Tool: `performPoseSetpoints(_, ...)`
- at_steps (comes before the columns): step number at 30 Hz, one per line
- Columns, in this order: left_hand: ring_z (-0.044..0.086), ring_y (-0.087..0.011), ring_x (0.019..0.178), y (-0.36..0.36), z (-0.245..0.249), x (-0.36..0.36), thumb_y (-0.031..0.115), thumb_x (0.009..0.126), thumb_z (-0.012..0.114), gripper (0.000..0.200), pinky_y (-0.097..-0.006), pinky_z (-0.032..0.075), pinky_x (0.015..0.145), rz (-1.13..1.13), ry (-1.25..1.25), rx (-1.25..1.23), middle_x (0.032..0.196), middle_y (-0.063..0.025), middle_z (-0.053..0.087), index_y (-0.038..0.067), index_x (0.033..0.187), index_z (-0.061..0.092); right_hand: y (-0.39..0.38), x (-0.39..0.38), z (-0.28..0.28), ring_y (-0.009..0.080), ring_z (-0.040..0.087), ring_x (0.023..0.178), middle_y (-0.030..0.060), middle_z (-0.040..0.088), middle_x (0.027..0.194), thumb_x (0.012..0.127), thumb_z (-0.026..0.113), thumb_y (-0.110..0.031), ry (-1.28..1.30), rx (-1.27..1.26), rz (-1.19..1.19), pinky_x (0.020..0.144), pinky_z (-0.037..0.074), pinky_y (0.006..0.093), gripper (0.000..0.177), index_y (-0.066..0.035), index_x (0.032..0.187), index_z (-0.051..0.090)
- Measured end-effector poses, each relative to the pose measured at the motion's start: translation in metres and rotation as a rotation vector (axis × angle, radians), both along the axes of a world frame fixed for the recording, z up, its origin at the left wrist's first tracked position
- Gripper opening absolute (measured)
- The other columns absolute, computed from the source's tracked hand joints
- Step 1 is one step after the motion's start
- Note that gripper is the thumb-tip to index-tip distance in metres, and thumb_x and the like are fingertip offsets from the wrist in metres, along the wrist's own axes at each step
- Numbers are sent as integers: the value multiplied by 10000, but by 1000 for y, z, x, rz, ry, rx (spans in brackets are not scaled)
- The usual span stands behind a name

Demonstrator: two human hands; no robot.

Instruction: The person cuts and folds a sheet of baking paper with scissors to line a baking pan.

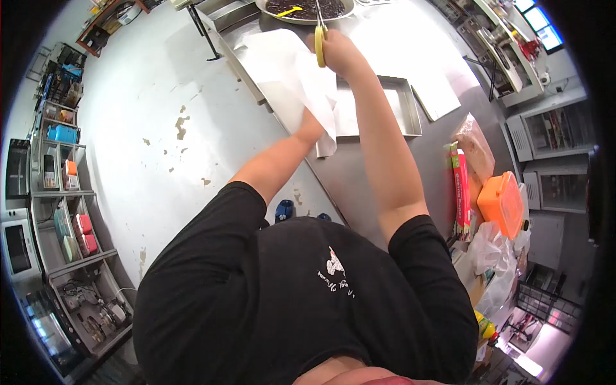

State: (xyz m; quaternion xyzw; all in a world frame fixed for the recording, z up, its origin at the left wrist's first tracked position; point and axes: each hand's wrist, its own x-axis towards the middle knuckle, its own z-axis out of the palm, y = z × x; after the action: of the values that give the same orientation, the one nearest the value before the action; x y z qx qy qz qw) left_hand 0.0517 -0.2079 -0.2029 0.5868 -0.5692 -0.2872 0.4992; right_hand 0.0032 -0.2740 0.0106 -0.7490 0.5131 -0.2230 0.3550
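Note:
Yellow-handled scissors (320,48) are in my right hand (341,52), closed around the handles, with the blades pointing away toward the far end of the table. My left hand (312,126) holds up a large sheet of white baking paper (282,70), which hides most of its fingers. The sheet drapes over the table's left edge. Beneath my right forearm lies a shallow rectangular metal tray (410,106) with a pale lining. At the far end, a round pan (351,9) contains a dark, glossy mass and a yellow utensil (290,11).
More white sheets (439,96) lie on the steel table (443,138). Along its right side are a red baking paper box (461,192), a bag of brownish contents (475,144), an orange container (502,202) and plastic bags (494,256). Shelves (61,167) line the left wall.

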Motion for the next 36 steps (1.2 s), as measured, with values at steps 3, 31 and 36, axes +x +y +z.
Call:
performPoseSetpoints(3,594,-341,932,-18,-40,-5,222,861,486,269,-400,469,799,63,21,-17,982,-198,624,11,997,582,-10,32,30,310,624,911,188,647,980,747,587,-564,64,0,-21,797,471,367,609,4,956,656)
performPoseSetpoints(31,598,-388,852,-17,-12,-17,218,797,561,287,-428,472,789,38,-71,340,946,-218,619,-6,976,557,-18,148,32,224,579,896,90,639,961,766,538,-576,552,261,362,790,451,366,570,-91,1052,626)
performPoseSetpoints(36,587,-397,886,1,-11,-16,225,787,585,338,-430,463,811,-26,38,316,975,-230,609,-15,1017,528,17,181,-1,238,616,968,97,661,994,677,655,-563,654,-12,552,806,484,353,543,-112,977,698)
